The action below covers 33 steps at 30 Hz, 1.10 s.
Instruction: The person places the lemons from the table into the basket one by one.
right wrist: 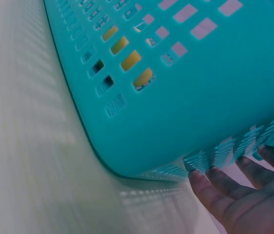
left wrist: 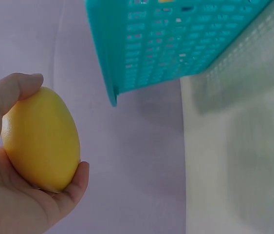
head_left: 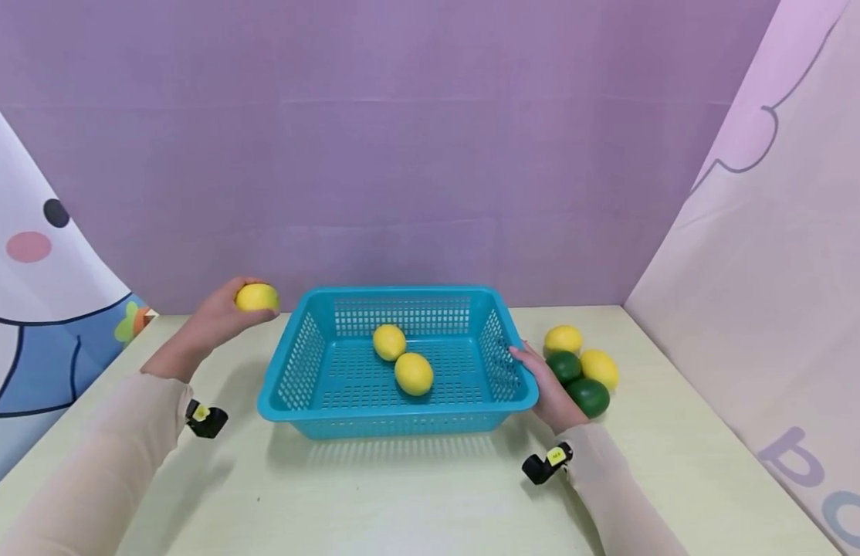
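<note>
Raised beyond the left end of the blue basket, my left hand (head_left: 225,313) holds a yellow lemon (head_left: 257,297) between thumb and fingers. The left wrist view shows the same lemon (left wrist: 42,139) in the curve of the hand. The plastic basket (head_left: 395,425) has slotted walls and a wide rim. Two lemons lie on its floor, one lemon (head_left: 389,342) behind the other lemon (head_left: 414,374). My right hand (head_left: 551,394) grips the basket's right side at the rim. In the right wrist view, its fingers (right wrist: 214,195) lie against the outer wall.
To the right of the basket, a group of fruit sits beside my right hand: a lemon (head_left: 563,339), another lemon (head_left: 600,369), a dark green oval fruit (head_left: 564,366) and a second green one (head_left: 588,397). A purple cloth wall (head_left: 388,177) rises behind the pale table (head_left: 374,502).
</note>
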Each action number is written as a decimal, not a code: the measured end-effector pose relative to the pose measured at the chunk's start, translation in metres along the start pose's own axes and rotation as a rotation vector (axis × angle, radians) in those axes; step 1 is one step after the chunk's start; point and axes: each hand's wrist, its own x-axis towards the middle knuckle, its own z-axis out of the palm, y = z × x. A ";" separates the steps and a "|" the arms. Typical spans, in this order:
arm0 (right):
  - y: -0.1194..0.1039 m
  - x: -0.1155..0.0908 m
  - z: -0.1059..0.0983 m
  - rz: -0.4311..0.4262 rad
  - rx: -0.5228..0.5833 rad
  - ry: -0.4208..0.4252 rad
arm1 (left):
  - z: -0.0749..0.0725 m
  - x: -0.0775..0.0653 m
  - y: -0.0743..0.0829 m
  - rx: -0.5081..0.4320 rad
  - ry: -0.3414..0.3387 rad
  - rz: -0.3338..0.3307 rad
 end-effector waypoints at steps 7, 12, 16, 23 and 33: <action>-0.001 0.001 0.000 0.007 -0.007 -0.005 | 0.002 0.001 0.018 -0.035 -0.003 0.010; -0.003 0.002 0.000 0.012 -0.003 -0.013 | 0.001 0.003 0.029 -0.043 -0.009 0.030; -0.001 0.002 0.001 0.020 0.008 -0.003 | 0.002 0.007 0.038 -0.055 -0.021 0.048; 0.000 0.000 -0.001 -0.001 0.003 -0.015 | 0.008 0.010 0.051 -0.069 -0.035 0.092; 0.000 0.000 -0.001 -0.037 0.015 -0.057 | 0.018 0.019 0.062 -0.082 -0.043 0.119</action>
